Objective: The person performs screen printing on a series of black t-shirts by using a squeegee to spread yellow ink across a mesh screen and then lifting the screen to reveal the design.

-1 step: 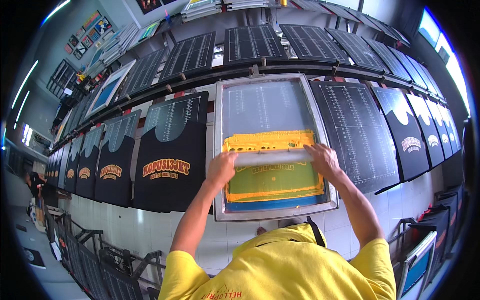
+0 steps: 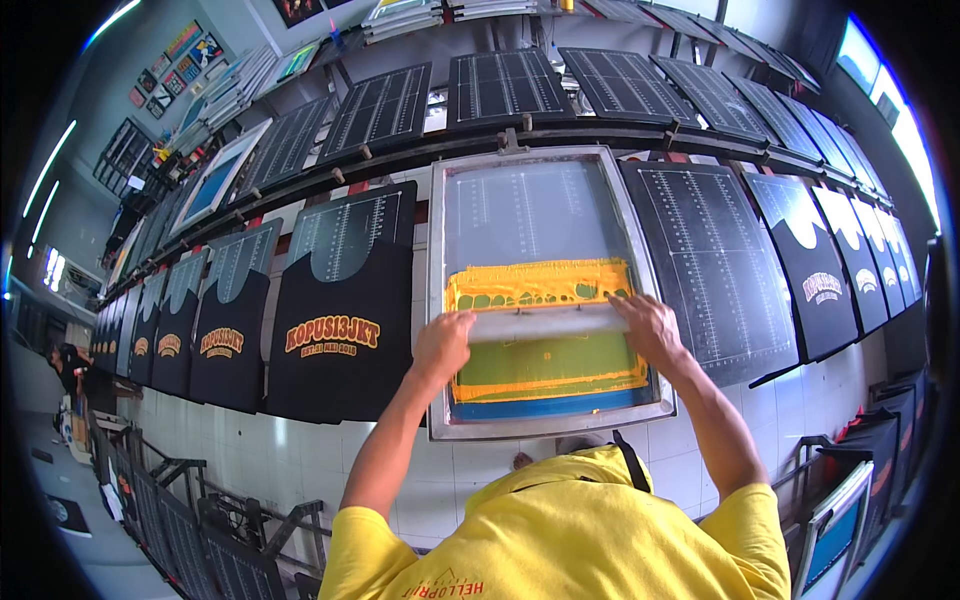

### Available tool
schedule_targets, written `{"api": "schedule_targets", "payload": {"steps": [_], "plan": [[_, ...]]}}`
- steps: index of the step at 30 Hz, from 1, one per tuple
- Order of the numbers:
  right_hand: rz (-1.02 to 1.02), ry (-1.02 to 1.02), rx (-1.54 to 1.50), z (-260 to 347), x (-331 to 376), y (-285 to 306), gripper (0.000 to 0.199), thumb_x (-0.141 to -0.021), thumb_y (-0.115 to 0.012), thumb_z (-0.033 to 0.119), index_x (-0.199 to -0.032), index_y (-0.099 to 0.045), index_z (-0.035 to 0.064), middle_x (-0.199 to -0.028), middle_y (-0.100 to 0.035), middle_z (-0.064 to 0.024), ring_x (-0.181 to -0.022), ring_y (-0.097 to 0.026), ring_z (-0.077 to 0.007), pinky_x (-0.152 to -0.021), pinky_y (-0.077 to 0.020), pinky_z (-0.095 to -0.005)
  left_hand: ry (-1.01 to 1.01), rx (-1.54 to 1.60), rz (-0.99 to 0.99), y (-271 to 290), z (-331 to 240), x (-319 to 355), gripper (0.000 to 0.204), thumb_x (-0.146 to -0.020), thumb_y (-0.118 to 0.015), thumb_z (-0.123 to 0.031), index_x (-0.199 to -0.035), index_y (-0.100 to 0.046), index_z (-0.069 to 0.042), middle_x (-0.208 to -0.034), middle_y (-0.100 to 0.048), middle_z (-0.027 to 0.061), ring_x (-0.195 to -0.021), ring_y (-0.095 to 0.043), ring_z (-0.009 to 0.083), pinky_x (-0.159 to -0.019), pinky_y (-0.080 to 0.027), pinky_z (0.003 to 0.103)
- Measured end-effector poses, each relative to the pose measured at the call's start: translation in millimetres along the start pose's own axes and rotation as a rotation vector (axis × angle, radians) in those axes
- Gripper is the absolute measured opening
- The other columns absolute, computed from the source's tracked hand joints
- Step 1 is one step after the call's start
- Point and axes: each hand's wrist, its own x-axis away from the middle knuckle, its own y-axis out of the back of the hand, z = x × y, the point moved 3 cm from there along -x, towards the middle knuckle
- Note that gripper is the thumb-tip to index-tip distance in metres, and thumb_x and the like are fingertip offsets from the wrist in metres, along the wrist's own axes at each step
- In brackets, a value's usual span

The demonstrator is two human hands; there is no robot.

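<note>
A long printing table (image 2: 330, 440) runs across the whole view, lined with black shirts laid flat on their boards, and a second row of dark gridded boards (image 2: 380, 110) sits tilted up behind them. Front and centre is the metal-framed printing screen (image 2: 440, 300), lying flat on the table between a printed black shirt (image 2: 345, 300) on the left and a bare gridded board (image 2: 705, 265) on the right. The printed shirt carries an orange and yellow chest design, and more like it trail off to the left. Inside the screen there's a wide band of yellow ink (image 2: 535, 285) spread over the mesh, with a greenish patch and a blue strip along the near edge. Across that ink lies the squeegee (image 2: 545, 322), a long pale bar sitting crosswise in the middle of the frame. The left hand (image 2: 443, 345) is clamped on the bar's left end, fingers curled right over it. The right hand (image 2: 650, 325) grips the right end the same way, closed around it, both forearms stretched out from a yellow shirt (image 2: 560, 530) at the bottom.
</note>
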Motion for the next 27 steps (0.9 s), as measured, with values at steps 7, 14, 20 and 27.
{"api": "schedule_targets", "payload": {"steps": [7, 14, 20, 27], "plan": [[0.047, -0.04, 0.005, 47, 106, -3, 0.054, -0.067, -0.06, -0.002, -0.119, -0.057, 0.0093, -0.111, -0.06, -0.0108, -0.109, -0.055, -0.0288, -0.092, -0.0464, -0.0402, -0.011, -0.036, -0.017, -9, -48, 112, 0.027, -0.079, -0.055, 0.0, -0.105, -0.061, 0.002, -0.113, -0.062, 0.0141, -0.109, -0.058, 0.0296, -0.095, -0.047, 0.037], [0.114, -0.005, 0.012, 59, 145, -12, 0.07, -0.063, -0.078, 0.019, -0.126, -0.051, 0.0089, -0.126, -0.045, -0.0154, -0.122, -0.041, -0.0346, -0.098, -0.039, -0.0457, 0.048, -0.073, 0.09, -28, -66, 146, 0.044, -0.077, -0.053, 0.002, -0.121, -0.05, 0.002, -0.13, -0.047, 0.0142, -0.127, -0.041, 0.0315, -0.103, -0.039, 0.039], [0.192, -0.029, -0.09, 59, 151, -7, 0.077, -0.064, -0.079, 0.034, -0.129, -0.048, 0.0074, -0.131, -0.042, -0.0165, -0.127, -0.036, -0.0352, -0.102, -0.0353, -0.0467, 0.053, -0.181, 0.161, -38, -70, 156, 0.058, -0.078, -0.056, -0.008, -0.133, -0.04, 0.002, -0.141, -0.036, 0.0164, -0.135, -0.03, 0.0339, -0.11, -0.029, 0.046], [-0.135, -0.297, -0.294, 10, 138, 8, 0.043, -0.078, -0.062, 0.009, -0.12, -0.053, 0.0013, -0.123, -0.05, -0.0201, -0.116, -0.047, -0.0384, -0.097, -0.0413, -0.0445, 0.171, 0.198, -0.042, -9, -55, 148, 0.055, -0.089, -0.054, -0.023, -0.135, -0.037, 0.001, -0.142, -0.035, 0.0213, -0.133, -0.03, 0.0413, -0.108, -0.028, 0.048]]}}
